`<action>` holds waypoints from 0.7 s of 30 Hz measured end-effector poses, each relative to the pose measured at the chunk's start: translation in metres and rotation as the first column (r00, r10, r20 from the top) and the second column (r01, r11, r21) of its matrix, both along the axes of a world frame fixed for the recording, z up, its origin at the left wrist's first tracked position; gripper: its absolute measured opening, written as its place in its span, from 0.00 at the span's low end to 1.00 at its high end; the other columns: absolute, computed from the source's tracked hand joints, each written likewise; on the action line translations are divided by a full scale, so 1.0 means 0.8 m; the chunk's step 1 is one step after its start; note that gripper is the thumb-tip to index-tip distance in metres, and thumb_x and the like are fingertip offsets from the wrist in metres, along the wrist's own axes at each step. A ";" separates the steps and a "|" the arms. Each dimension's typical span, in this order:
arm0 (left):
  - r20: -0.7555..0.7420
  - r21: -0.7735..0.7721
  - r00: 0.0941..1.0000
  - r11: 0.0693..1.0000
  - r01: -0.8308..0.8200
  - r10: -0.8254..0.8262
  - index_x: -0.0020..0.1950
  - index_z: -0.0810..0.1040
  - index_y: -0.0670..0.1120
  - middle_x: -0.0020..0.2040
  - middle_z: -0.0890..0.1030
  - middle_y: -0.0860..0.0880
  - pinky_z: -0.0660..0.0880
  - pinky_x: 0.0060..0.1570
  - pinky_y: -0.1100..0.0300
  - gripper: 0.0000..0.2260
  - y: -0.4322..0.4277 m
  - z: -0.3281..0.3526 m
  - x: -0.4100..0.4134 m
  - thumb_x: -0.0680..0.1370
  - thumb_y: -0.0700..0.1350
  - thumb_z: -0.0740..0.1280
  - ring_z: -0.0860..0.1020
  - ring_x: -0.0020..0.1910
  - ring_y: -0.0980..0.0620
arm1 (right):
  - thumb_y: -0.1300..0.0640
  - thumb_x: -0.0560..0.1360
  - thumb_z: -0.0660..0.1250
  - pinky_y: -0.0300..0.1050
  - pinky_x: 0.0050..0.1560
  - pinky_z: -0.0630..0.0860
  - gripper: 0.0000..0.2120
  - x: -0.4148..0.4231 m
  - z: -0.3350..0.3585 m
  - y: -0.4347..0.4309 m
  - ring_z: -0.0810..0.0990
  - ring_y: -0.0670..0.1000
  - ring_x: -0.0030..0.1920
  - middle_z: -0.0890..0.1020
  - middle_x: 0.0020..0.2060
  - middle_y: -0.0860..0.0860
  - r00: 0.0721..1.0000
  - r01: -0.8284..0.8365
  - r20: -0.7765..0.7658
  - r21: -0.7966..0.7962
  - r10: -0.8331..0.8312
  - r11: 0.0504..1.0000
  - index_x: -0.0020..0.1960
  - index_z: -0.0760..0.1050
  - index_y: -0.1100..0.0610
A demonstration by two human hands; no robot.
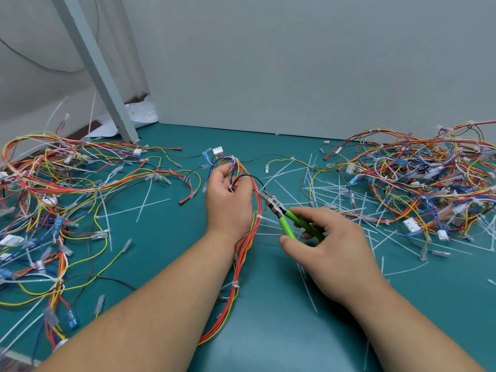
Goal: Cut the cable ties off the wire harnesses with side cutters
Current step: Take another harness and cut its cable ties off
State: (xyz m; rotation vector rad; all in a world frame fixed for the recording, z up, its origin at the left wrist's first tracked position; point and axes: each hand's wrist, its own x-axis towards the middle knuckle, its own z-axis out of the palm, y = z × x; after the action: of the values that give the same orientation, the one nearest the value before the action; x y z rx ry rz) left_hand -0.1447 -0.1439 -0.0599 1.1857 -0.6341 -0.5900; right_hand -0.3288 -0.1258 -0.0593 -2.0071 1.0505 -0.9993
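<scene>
My left hand (pixel 228 200) grips a wire harness (pixel 243 253) of orange, yellow and blue wires near its upper end, above the green mat (pixel 166 253). The harness runs down past my wrist toward me, with white cable ties (pixel 259 217) still around it. My right hand (pixel 330 245) holds green-handled side cutters (pixel 281 213). Their jaws point up-left and reach the harness just right of my left hand's fingers. A white connector (pixel 217 150) sits at the harness's far end.
A big tangle of harnesses (pixel 53 200) covers the left of the mat, another pile (pixel 426 181) the right. Several cut white ties (pixel 322 189) lie scattered between my hands and the right pile. A grey post (pixel 99 71) leans at the back left; a wall stands behind.
</scene>
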 end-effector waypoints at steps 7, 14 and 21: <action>0.037 -0.011 0.999 1.000 0.016 -0.016 0.58 0.72 0.46 0.43 0.77 0.47 0.71 0.40 0.64 0.12 0.000 -0.001 -0.002 0.80 0.32 0.64 0.71 0.39 0.51 | 0.45 0.66 0.75 0.33 0.49 0.74 0.19 -0.001 0.000 0.000 0.81 0.43 0.46 0.80 0.47 0.35 1.000 0.000 -0.029 0.011 0.000 1.000 0.57 0.83 0.40; 0.031 -0.007 0.999 1.000 0.016 -0.015 0.60 0.72 0.46 0.45 0.79 0.47 0.72 0.41 0.64 0.12 -0.001 -0.002 -0.002 0.80 0.33 0.64 0.73 0.39 0.53 | 0.52 0.69 0.79 0.27 0.46 0.70 0.18 -0.001 0.001 -0.001 0.80 0.42 0.45 0.83 0.44 0.42 1.000 -0.004 -0.027 0.033 0.005 0.999 0.59 0.85 0.45; 0.040 -0.003 0.999 1.000 0.025 -0.025 0.59 0.72 0.47 0.46 0.78 0.47 0.71 0.41 0.64 0.12 -0.001 -0.002 -0.002 0.80 0.33 0.64 0.72 0.39 0.53 | 0.53 0.69 0.79 0.30 0.47 0.72 0.17 -0.002 0.003 0.000 0.80 0.43 0.44 0.83 0.44 0.44 1.000 -0.012 -0.026 0.059 0.014 0.998 0.57 0.84 0.42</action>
State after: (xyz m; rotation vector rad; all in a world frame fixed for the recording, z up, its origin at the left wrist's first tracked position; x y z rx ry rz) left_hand -0.1464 -0.1444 -0.0616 1.1901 -0.6843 -0.5876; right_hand -0.3304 -0.1255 -0.0569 -1.9821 1.0670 -0.9275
